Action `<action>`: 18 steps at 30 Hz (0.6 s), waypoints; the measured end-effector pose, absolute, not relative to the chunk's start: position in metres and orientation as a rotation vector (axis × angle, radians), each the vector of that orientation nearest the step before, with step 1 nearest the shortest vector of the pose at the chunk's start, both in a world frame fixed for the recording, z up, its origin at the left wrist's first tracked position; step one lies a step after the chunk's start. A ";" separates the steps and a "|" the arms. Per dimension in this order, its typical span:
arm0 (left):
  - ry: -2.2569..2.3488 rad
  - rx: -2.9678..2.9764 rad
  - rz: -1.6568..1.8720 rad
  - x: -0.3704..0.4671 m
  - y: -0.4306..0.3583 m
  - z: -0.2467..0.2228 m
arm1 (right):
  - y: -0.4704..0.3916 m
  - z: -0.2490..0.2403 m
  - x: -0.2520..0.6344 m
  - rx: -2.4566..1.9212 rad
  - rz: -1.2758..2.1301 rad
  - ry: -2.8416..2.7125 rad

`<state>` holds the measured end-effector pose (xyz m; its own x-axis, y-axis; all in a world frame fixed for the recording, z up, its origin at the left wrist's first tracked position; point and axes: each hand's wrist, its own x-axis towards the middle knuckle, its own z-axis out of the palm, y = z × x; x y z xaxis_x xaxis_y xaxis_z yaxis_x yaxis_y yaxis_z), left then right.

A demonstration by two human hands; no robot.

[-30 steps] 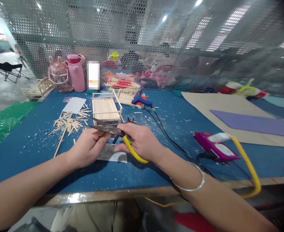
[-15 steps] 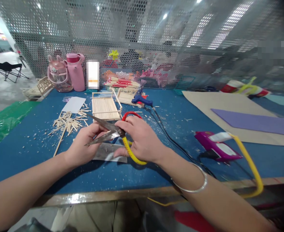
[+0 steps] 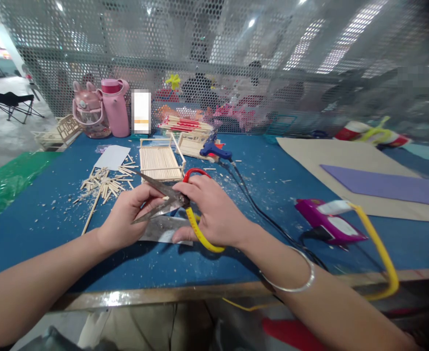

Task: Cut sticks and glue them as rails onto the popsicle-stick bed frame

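Observation:
My right hand is closed round the handles of the scissors, one red and one yellow. The blades stand apart and point left. Between them, my left hand pinches a small wooden stick, of which only a pale tip shows past the fingers. Below both hands a clear plastic sheet lies on the table. Just behind the scissors stands a small stick-built frame with a slatted base. A heap of cut wooden sticks lies left of it.
A blue glue gun rests behind the hands, its black cord running right. Bundled sticks, a pink bottle and a rabbit-eared jug stand along the mesh. At right are a purple device with a yellow strap and a purple sheet.
The stick tip now shows between the scissor blades at my left fingers. The blades have shifted very slightly; both hands stay nearly in place.

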<state>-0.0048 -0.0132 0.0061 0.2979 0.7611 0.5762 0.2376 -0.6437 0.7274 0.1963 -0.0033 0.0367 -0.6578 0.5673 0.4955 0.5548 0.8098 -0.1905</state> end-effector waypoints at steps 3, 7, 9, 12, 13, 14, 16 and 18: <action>0.889 2.055 1.310 -0.007 -0.012 0.004 | -0.003 0.036 0.196 -0.815 0.033 -2.437; 0.902 2.102 1.283 -0.007 -0.013 0.007 | -0.004 0.035 0.197 -0.794 0.053 -2.429; 0.911 2.129 1.281 -0.006 -0.014 0.010 | -0.004 0.036 0.197 -0.784 0.055 -2.428; 0.895 2.130 1.291 -0.005 -0.014 0.012 | -0.004 0.036 0.197 -0.785 0.016 -2.430; 0.892 2.127 1.293 -0.004 -0.014 0.012 | -0.004 0.037 0.197 -0.789 0.001 -2.430; 0.895 2.126 1.297 -0.004 -0.014 0.012 | -0.004 0.037 0.197 -0.791 -0.008 -2.431; 0.916 2.131 1.314 -0.004 -0.014 0.011 | -0.004 0.038 0.196 -0.800 -0.009 -2.436; 0.933 2.141 1.332 -0.004 -0.014 0.011 | -0.005 0.038 0.196 -0.809 -0.001 -2.446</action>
<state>-0.0042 -0.0144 0.0107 0.3052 0.7415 0.5975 0.3078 -0.6706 0.6750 0.1963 -0.0046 0.0385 -0.6624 0.5493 0.5093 0.5499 0.8183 -0.1673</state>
